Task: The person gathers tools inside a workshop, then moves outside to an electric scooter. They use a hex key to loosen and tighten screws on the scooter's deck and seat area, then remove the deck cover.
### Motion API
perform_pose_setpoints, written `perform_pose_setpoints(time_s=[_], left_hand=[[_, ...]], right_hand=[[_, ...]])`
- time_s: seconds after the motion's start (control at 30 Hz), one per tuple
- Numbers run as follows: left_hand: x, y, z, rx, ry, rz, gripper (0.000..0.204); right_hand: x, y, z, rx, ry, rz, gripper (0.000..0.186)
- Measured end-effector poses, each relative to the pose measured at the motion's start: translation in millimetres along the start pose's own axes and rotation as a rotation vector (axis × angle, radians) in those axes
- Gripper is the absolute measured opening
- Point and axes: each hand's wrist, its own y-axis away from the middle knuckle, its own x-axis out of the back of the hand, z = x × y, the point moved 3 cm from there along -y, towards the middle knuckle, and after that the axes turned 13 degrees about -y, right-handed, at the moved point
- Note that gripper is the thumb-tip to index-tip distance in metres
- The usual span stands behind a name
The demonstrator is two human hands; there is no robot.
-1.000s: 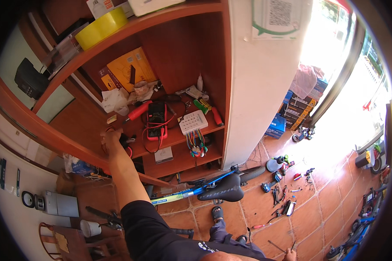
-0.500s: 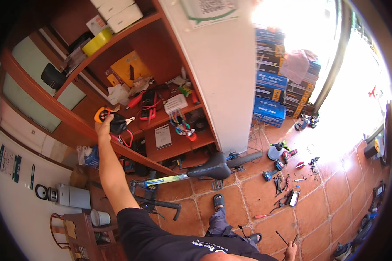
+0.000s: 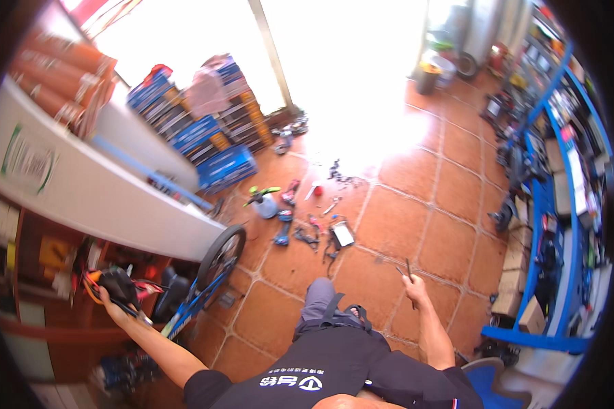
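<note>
On the left, my left hand point(image 3: 111, 305) is closed around an orange-and-black multimeter point(image 3: 118, 283). Red and black leads hang about it, beside the saddle of a bicycle point(image 3: 173, 292). Motion blurs this part of the picture. My right hand point(image 3: 415, 290) is out over the tiled floor, closed on a thin dark two-pronged tool point(image 3: 408, 266) whose exact kind I cannot make out. Between the hands, on the floor ahead, lie a blue cordless drill point(image 3: 284, 227), a spray bottle point(image 3: 265, 205), and a white-faced device point(image 3: 343, 234) with a cord.
A wooden shelf unit point(image 3: 31, 332) stands at the left, behind a white pillar point(image 3: 116, 174). Stacked blue and black boxes point(image 3: 226, 168) rise near the bright doorway. Blue metal racking point(image 3: 556, 339) full of parts lines the right side. A blue chair point(image 3: 488, 378) is near the lower right.
My view has swung right, away from the shelf unit toward the doorway and racking. The multimeter has come away from the shelf in my left hand. My right hand has come further into view.
</note>
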Motion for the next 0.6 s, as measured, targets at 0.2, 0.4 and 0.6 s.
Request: perform_pose_setpoints(time_s=[0.2, 0.4, 0.6], left_hand=[[-181.4, 65.0, -184.1, 0.261, 0.053, -0.196, 0.054], [-354.4, 162.8, -315.8, 0.725, 0.112, -0.514, 0.060], [-426.3, 282.2, -318.0, 0.813, 0.262, -0.955, 0.070]], right_hand=[[54.0, -75.8, -45.5, 0.133, -0.078, 0.116, 0.036], [97.6, -92.9, -146.3, 0.442, 0.148, -0.019, 0.033], [50.9, -88.7, -270.1, 0.558, 0.546, -0.593, 0.036]])
